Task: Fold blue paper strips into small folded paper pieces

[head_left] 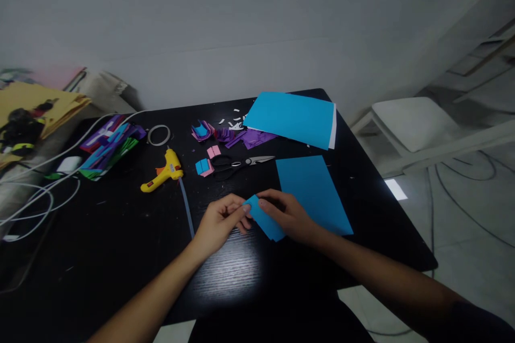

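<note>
Between my two hands is a small folded piece of blue paper [263,221], held above the front middle of the black table. My left hand [225,217] pinches its left corner between thumb and fingers. Across its upper right edge, my right hand [287,214] grips it with the thumb on top. A larger blue sheet [316,190] lies flat just right of and partly behind my right hand. Beyond my hands rest black-handled scissors [241,163], blades pointing right. Small folded pink and blue paper pieces [204,167] sit left of the scissors.
A yellow glue gun [167,171] with a blue-grey strip below it lies left. Behind are a tape ring [159,135], purple paper pieces [257,138], white scraps and stacked blue sheets [292,118]. Coloured paper strips [110,144] and white cables [52,203] occupy the far left. A white stool [414,123] stands right.
</note>
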### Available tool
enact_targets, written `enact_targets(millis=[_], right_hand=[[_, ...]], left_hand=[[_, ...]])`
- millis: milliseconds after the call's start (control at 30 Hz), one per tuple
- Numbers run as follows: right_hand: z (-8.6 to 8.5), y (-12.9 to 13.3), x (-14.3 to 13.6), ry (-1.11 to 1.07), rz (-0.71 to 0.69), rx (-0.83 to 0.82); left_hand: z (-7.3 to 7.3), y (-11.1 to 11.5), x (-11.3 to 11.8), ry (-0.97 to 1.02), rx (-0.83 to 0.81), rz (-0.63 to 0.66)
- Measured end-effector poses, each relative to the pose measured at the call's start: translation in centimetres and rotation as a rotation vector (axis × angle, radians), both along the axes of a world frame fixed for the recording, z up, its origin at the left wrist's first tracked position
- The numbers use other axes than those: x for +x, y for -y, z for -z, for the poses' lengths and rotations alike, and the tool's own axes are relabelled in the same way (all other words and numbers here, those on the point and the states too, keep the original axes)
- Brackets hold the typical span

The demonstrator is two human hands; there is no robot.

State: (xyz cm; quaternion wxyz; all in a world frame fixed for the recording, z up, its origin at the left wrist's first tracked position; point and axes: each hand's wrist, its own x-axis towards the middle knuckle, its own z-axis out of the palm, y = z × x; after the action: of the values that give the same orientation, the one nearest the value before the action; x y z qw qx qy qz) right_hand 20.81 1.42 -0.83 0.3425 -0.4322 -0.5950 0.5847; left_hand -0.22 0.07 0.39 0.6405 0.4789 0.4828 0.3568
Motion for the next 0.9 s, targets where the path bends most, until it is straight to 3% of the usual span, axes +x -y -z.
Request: enact_targets(millis=[200,333,633,900], right_hand=[[-0.49,0.02,-0.25,-0.176,-0.090,-0.283],[-0.43,-0.06,-0.32,-0.229,-0.112,-0.374],[-0.35,0.01,-0.32,-0.169,-0.032,-0.233],[-0.21,0.08,-0.41,-0.160,0.012,-0.234]], left_hand=[[-0.15,-0.20,-0.21,0.005,0.046,-0.086],[-0.24,-0.22,-0.28,0.001,0.072,-0.118],[-0.74,-0.12,-0.17,-0.047,0.105,-0.072],[-0.16,0.08,-0.19,-0.081,0.112,-0.076]])
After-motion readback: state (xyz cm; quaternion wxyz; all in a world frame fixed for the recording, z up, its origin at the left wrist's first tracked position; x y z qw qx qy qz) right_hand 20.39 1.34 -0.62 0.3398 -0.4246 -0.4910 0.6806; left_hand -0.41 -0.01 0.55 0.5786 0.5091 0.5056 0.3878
